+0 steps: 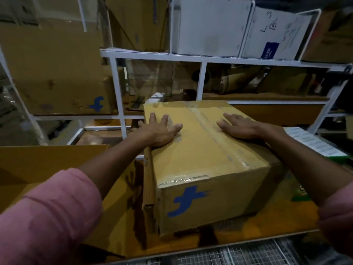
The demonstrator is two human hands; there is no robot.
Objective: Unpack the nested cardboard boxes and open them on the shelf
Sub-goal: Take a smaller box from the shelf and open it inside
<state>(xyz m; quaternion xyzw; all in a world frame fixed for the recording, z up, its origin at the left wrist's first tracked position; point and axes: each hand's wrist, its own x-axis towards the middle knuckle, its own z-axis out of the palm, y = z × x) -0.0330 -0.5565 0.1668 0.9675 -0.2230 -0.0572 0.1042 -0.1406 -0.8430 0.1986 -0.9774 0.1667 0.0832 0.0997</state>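
Two hands lay flat on the sealed cardboard box, fingers spread and gripping nothing: left hand by the left edge, right hand just right of the tape seam. That seam ran away from the person, right between both hands. The box sat on brown cardboard sheets, with the white shelf frame and stacked cartons beyond, nothing blocking the flaps.
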